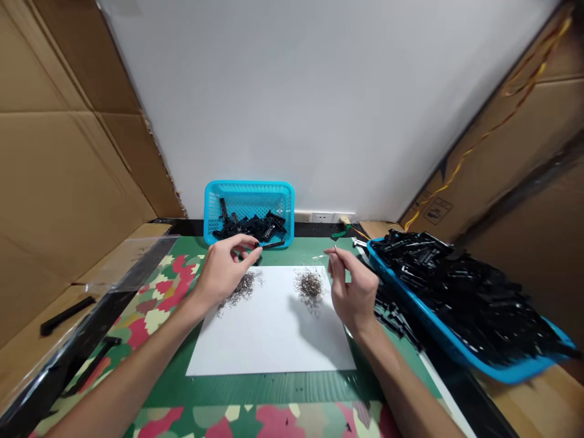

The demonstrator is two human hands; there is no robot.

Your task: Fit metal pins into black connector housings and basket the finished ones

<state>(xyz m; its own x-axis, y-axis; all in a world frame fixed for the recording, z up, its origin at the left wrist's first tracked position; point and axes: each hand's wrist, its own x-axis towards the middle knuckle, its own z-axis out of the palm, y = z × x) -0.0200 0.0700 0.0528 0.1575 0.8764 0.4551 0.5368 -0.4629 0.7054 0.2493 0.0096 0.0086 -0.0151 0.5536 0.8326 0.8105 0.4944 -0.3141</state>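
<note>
My left hand [225, 264] is closed in a pinch in front of the blue basket. A slim black plastic piece [274, 244] extends to the right from its fingertips. To the right, my right hand [352, 283] is raised, thumb and forefinger pressed together on a tiny metal piece [335, 246], too small to make out well. Two heaps of small metal parts lie on the white sheet [269, 340]: the left heap [241, 291] is partly hidden by my left hand, and the right heap [310, 286] sits just left of my right hand.
Behind the sheet a blue basket [249, 185] holds black plastic pieces. A larger blue basket [438, 322] on the right is heaped with similar pieces, and several more [395, 319] lie beside it. Cardboard walls [59, 152] flank the table; a yellow wire [460, 161] hangs at right.
</note>
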